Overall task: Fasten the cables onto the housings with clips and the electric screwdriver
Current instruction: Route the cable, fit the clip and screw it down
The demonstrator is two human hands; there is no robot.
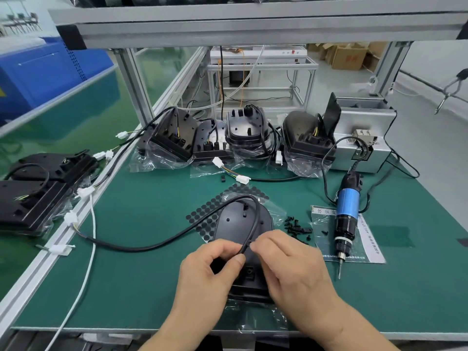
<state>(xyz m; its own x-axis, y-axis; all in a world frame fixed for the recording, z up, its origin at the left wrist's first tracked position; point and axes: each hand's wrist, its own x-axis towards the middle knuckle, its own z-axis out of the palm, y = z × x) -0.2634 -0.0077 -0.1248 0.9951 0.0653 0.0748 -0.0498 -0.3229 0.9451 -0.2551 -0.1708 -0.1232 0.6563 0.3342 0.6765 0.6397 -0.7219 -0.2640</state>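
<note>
Pinched black cable (136, 248) betw. thumb & forefinger of L hand (210, 272), just above black housing (235, 219) mid green mat (141, 287). Pinched small black clip (250, 242) at cable w/ curled fingertips of R hand (288, 264). Had electric screwdriver (347, 211) lying on paper sheet (372, 252) to R, loose screws (295, 225) betw. it & housing.

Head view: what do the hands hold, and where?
Both pinch the black cable near its housing end: left hand lower, right hand just above.
</note>
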